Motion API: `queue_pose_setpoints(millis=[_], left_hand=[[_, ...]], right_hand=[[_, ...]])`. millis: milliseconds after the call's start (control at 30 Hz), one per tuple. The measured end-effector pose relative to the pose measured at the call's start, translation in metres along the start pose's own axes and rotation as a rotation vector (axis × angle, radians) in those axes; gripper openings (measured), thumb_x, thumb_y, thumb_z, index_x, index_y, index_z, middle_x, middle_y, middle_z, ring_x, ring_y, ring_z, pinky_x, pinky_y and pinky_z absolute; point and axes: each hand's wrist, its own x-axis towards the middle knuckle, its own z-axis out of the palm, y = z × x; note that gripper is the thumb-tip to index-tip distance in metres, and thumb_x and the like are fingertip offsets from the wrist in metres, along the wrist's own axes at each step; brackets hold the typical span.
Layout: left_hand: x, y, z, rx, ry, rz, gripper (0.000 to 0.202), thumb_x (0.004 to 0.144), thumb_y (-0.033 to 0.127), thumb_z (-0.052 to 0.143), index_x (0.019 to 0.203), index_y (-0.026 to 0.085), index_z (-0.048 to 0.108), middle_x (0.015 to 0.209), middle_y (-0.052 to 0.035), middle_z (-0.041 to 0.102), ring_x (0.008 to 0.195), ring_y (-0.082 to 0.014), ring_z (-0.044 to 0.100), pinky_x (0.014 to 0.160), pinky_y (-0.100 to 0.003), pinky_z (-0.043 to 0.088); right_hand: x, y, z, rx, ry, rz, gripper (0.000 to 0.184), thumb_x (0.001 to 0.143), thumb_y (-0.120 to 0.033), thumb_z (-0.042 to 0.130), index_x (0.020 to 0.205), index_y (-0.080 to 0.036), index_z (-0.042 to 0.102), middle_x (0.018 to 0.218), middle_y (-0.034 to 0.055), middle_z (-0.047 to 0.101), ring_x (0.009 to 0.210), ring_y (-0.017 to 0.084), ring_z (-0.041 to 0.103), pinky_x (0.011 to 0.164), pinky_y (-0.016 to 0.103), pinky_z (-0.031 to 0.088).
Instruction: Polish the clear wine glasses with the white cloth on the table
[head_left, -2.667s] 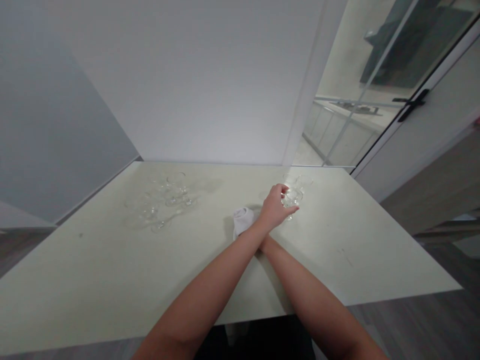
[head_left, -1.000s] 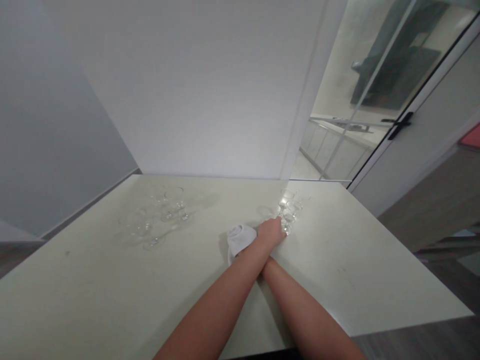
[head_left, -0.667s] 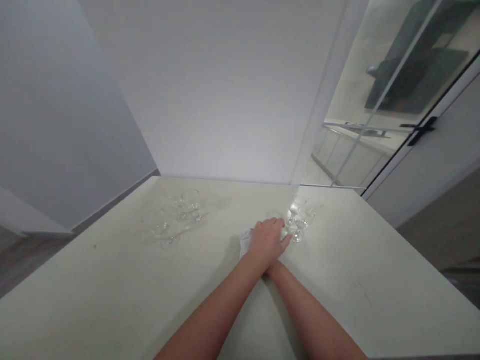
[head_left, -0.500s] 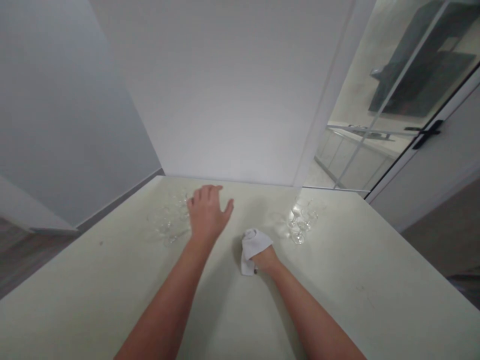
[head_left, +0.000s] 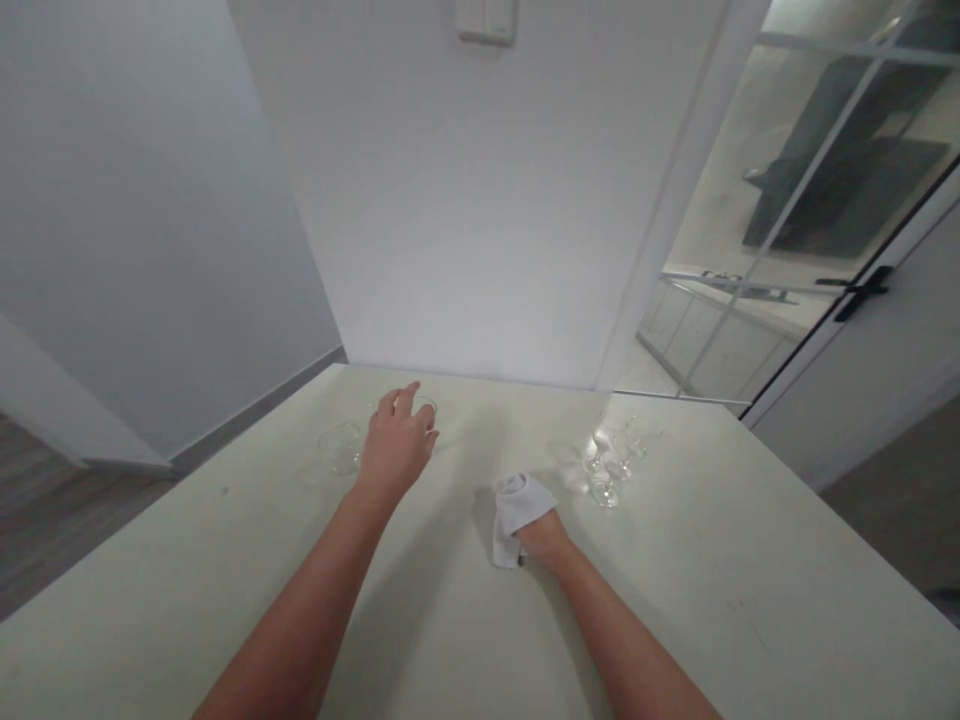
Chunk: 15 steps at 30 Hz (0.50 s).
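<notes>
From where I stand, the person's left hand [head_left: 394, 448] is left of centre in the frame, thumb and fingers parted and curved beside a clear glass [head_left: 428, 401] — its rim shows just past the fingertips, on their upper right. That hand is clearly the nearer of the 2; whether it grips the glass I can't tell. The rim faces up, so I'd judge the long axis upright, though the lower part is hidden. The right hand [head_left: 546, 540], right of centre, is tucked into a white cloth [head_left: 517, 500] that covers its fingers — how tightly they close I can't see. The cloth's long side runs down the frame, its loose end toward the bottom. Stemmed glasses [head_left: 604, 491] cluster farther right on the pale table [head_left: 675, 620].
</notes>
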Motion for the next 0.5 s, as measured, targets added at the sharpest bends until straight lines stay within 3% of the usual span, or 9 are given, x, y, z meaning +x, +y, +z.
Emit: queue_pose_setpoints(millis=[100, 200, 267, 333, 400, 500], left_hand=[[-0.003, 0.013, -0.006, -0.302, 0.013, 0.039, 0.005, 0.085, 0.018, 0.061, 0.086, 0.018, 0.056, 0.144, -0.0141, 0.039, 0.126, -0.0312, 0.048, 0.102, -0.048, 0.044], [-0.011, 0.029, -0.001, -0.652, -0.019, 0.092, 0.017, 0.083, 0.024, 0.067, 0.094, 0.021, 0.054, 0.14, -0.01, 0.044, 0.126, -0.0267, 0.05, 0.101, -0.045, 0.047], [-0.019, 0.041, 0.007, -0.9, -0.086, 0.096, 0.038, 0.079, 0.027, 0.073, 0.109, 0.023, 0.051, 0.134, -0.0097, 0.05, 0.121, -0.0245, 0.055, 0.099, -0.042, 0.049], [-0.026, 0.052, 0.017, -1.127, -0.172, 0.055, 0.056, 0.075, 0.028, 0.078, 0.12, 0.023, 0.044, 0.126, -0.0099, 0.055, 0.114, -0.0223, 0.059, 0.099, -0.041, 0.049], [-0.032, 0.062, 0.025, -1.29, -0.224, 0.022, 0.062, 0.074, 0.028, 0.08, 0.122, 0.022, 0.042, 0.121, -0.0097, 0.058, 0.113, -0.0217, 0.06, 0.102, -0.041, 0.047], [-0.038, 0.074, 0.035, -1.417, -0.214, 0.017, 0.062, 0.073, 0.024, 0.081, 0.122, 0.021, 0.043, 0.12, -0.0106, 0.06, 0.116, -0.0226, 0.06, 0.104, -0.04, 0.045]], right_hand=[[0.0, -0.004, 0.001, 0.254, 0.095, 0.123, 0.025, 0.089, -0.03, 0.052, 0.107, -0.018, 0.065, 0.105, 0.0121, 0.073, 0.097, 0.022, 0.069, 0.098, 0.044, 0.051], [-0.001, -0.008, -0.009, 0.297, 0.234, 0.11, 0.046, 0.085, -0.04, 0.061, 0.125, -0.019, 0.057, 0.115, 0.0124, 0.069, 0.11, 0.025, 0.064, 0.103, 0.049, 0.047], [-0.003, -0.013, -0.021, 0.246, 0.326, 0.075, 0.059, 0.074, -0.044, 0.072, 0.126, -0.02, 0.059, 0.126, 0.0123, 0.064, 0.124, 0.03, 0.056, 0.109, 0.053, 0.039], [-0.007, -0.018, -0.033, 0.201, 0.333, 0.066, 0.06, 0.071, -0.045, 0.074, 0.124, -0.02, 0.062, 0.133, 0.0134, 0.06, 0.128, 0.032, 0.051, 0.113, 0.052, 0.034], [-0.009, -0.024, -0.041, 0.202, 0.344, 0.093, 0.06, 0.072, -0.045, 0.074, 0.124, -0.019, 0.062, 0.132, 0.0149, 0.06, 0.126, 0.032, 0.053, 0.112, 0.052, 0.036], [-0.004, -0.032, -0.044, 0.294, 0.385, 0.16, 0.059, 0.071, -0.047, 0.073, 0.12, -0.016, 0.064, 0.122, 0.0155, 0.067, 0.114, 0.031, 0.061, 0.106, 0.05, 0.042]])
